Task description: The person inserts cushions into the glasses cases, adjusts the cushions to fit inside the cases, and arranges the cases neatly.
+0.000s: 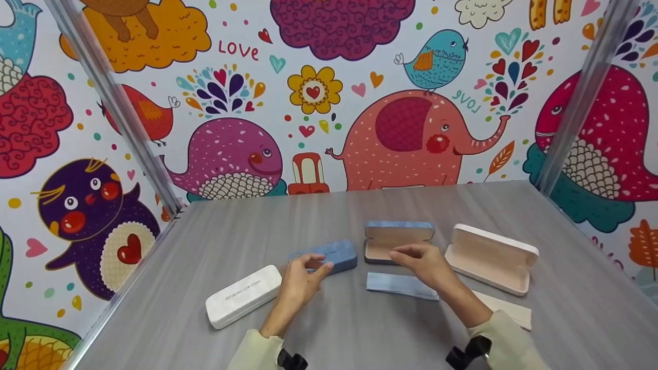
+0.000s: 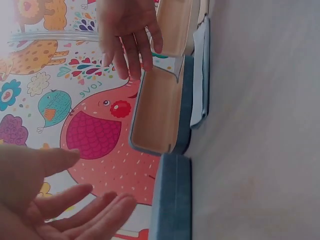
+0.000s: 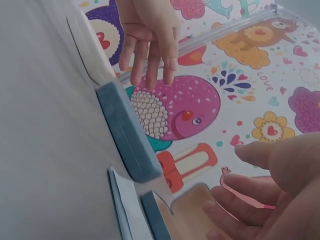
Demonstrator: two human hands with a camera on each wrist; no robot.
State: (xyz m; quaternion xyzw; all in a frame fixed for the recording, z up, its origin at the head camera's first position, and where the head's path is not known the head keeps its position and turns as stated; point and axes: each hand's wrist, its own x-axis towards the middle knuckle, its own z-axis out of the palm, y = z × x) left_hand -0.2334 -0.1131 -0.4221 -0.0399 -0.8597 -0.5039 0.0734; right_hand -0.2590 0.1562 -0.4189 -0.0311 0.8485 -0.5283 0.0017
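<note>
blue and white cases, two hands hovering with nothing in them

the person's left hand (image 1: 298, 282) hangs near the closed blue case (image 1: 336, 256), its fingers loosely bent and the thumb standing apart from them, gripping nothing. to its left lies the closed white case (image 1: 244, 297), set at a slant with its printed lid upward, so the lettering shows.

the right hand (image 1: 429, 264) is held near the front of the open blue case (image 1: 378, 249) and the blue cloth (image 1: 398, 286); the right wrist view shows thumb and fingers parted, with nothing between them. whether a fingertip grazes the rim cannot be told.

both opened cases have their lids tipped back, probably so that the pale linings face the person. the open white case (image 1: 488, 267) stands to the right, with the cream cloth (image 1: 509, 311) in front of it, partly hidden by the right arm (image 1: 465, 300). each cloth seems laid before the case of its own shade, perhaps to keep the pairs matched
</note>
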